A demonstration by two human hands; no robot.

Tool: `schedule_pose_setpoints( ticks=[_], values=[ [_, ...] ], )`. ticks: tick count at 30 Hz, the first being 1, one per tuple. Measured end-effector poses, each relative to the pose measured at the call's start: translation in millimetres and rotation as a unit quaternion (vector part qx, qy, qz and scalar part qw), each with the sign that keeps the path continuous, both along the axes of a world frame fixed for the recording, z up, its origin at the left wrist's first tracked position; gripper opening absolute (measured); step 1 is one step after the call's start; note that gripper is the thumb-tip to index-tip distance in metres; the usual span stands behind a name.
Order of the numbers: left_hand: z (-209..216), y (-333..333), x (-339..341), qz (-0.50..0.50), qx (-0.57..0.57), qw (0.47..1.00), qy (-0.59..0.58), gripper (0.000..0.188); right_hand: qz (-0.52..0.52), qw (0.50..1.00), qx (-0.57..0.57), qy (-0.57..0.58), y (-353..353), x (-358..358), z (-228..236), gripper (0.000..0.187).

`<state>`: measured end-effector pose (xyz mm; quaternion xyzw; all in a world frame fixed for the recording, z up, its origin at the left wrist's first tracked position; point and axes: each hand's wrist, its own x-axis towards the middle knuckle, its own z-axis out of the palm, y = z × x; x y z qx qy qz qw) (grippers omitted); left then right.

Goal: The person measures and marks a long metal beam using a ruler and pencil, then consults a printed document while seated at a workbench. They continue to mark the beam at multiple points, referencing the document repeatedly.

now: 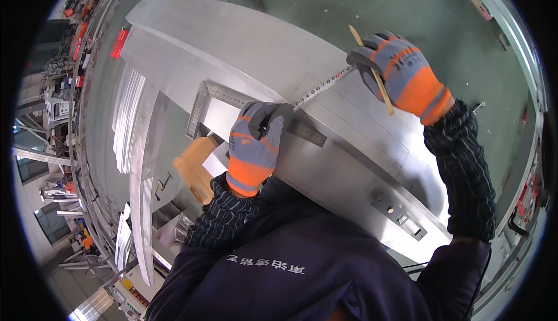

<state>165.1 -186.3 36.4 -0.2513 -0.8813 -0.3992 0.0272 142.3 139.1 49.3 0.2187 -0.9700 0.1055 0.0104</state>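
Measuring seems underway, marking perhaps unfinished: left hand [254, 146] pinches tape [319, 90]; right hand [402, 68], at two o'clock, grips tape and pencil [380, 88].

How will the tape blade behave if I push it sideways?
The tape blade is a narrow strip, so probably light and apt to flex. It runs straight between the left hand and right hand, suggesting some springy stiffness.

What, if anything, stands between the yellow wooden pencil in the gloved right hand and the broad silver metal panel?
Nothing visible blocks the pencil in the right hand from the panel. The pale measuring-tape blade runs leftward to the grey-and-orange-gloved left hand.
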Motion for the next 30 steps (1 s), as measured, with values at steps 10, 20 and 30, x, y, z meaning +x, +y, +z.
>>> schedule_pose_setpoints(
  ticks=[10, 20, 30],
  values=[
    [-11.6, 1.1, -17.7, 0.025, -0.005, 0.996, -0.087, 0.016, 0.003, 0.998, 0.029, 0.062, -8.2, -43.6, -47.0, 0.043],
    [-4.7, 2.1, -22.4, -0.01, -0.087, 0.996, -0.035, 0.015, 0.015, 0.997, 0.044, 0.063, 1.2, -65.6, -76.3, 0.05],
    [-6.7, 7.1, -23.7, 0.041, 0.004, 0.996, -0.075, 0.014, 0.024, 0.996, 0.0, 0.084, -3.8, -63.4, -70.2, 0.045]
  ],
)
